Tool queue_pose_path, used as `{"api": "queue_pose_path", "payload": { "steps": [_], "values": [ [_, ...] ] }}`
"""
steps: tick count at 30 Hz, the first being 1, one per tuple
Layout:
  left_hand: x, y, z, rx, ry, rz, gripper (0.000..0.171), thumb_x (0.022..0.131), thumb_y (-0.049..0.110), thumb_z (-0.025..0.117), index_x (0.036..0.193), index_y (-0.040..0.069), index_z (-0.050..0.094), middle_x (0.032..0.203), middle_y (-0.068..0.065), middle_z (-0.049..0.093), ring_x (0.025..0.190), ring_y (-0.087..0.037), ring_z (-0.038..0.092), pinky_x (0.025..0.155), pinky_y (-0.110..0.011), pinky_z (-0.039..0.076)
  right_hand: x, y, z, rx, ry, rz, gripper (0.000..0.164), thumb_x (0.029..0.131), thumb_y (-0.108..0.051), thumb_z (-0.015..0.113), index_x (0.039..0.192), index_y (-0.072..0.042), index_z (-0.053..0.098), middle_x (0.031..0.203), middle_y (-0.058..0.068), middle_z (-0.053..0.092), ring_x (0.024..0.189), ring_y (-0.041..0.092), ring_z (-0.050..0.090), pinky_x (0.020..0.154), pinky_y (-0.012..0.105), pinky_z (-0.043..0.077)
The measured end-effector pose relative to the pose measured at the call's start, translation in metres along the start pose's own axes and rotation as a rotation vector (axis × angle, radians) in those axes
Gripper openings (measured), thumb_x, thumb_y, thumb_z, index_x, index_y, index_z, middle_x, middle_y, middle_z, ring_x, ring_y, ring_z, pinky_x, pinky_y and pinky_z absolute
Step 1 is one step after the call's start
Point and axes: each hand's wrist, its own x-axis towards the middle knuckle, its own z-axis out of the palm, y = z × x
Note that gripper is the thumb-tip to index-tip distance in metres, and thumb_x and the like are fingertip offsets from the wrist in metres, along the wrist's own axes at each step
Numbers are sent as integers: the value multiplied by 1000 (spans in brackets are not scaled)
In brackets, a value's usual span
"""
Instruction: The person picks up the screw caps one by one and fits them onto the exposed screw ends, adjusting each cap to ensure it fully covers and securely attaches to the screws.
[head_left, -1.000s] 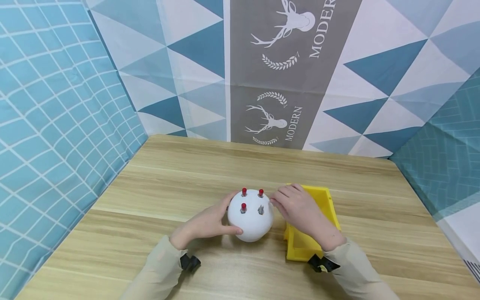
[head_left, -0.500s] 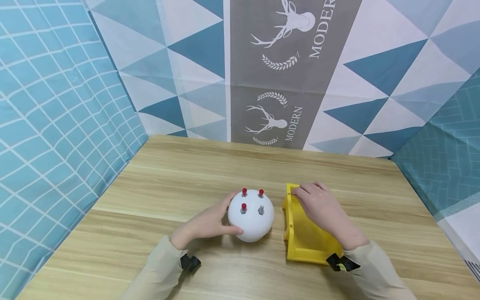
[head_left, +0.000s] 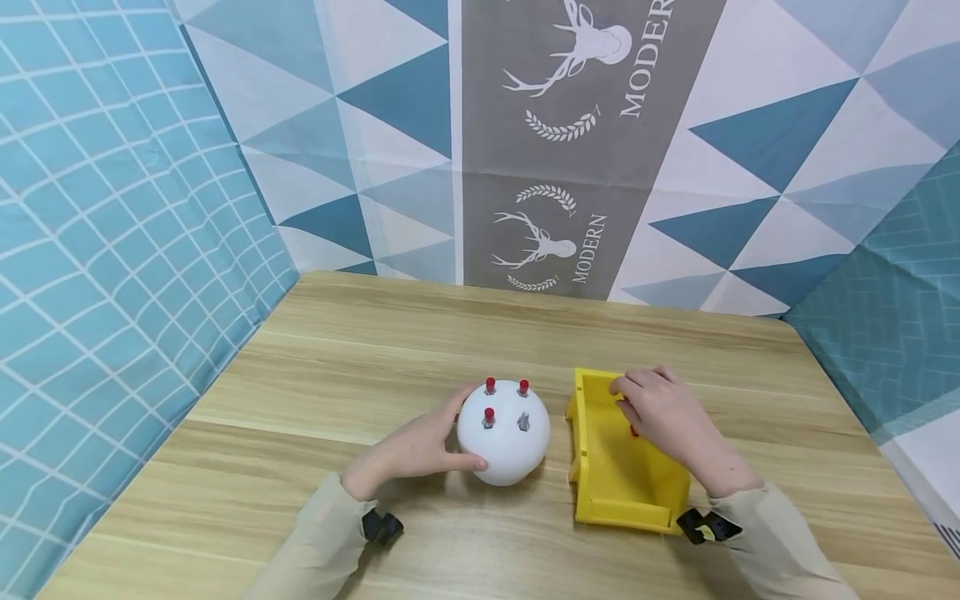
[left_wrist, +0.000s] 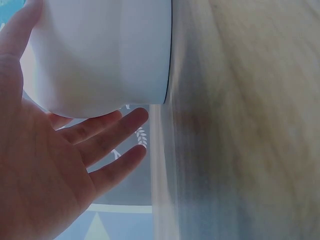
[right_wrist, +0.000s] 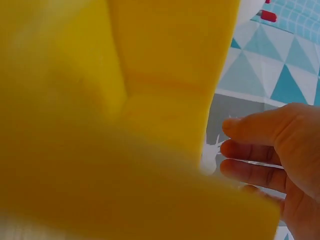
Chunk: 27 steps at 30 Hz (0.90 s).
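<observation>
On the table stands a white rounded body (head_left: 504, 450) with metal posts on top. Red caps (head_left: 489, 416) cover three posts, while the front right post (head_left: 523, 421) shows bare metal. My left hand (head_left: 420, 446) holds the body from the left, thumb in front and fingers behind; in the left wrist view several fingers stand off its surface. Over a yellow bin (head_left: 585, 467) is my right hand (head_left: 663, 412), fingers loosely bent. A small red piece (head_left: 634, 431) shows just under it, partly hidden. In the right wrist view nothing shows between thumb and fingers.
The yellow bin stands right of the white body, with a gap between them. Bare wooden table (head_left: 390, 333) surrounds both. A patterned cloth wall (head_left: 405, 167) rises behind the table's far edge, and a blue grid cloth (head_left: 135, 275) hangs on the left.
My right hand has moved right, from beside the white body to over the bin. The red piece has come into sight beneath it. The left hand keeps its hold.
</observation>
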Motion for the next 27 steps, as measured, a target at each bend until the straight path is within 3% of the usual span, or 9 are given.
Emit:
{"api": "queue_pose_path", "payload": {
  "steps": [18, 27],
  "values": [
    [-1, -1, 1, -7, 3, -7, 102, 67, 65, 65, 145, 31, 9, 146, 5, 29, 129, -12, 34, 103, -41, 32, -13, 7, 17, -112, -182, -7, 21, 68, -8, 76, 84, -12, 64, 82, 1, 65, 77, 20, 61, 75, 40, 42],
    [0, -1, 1, -4, 3, 3, 105, 67, 64, 65, 146, 20, 12, 146, 3, 29, 130, -14, 33, 104, -41, 32, -13, 5, 22, -243, -237, -42, 15, 70, -8, 74, 79, -9, 63, 75, 4, 64, 75, 23, 58, 81, 43, 42]
  ]
}}
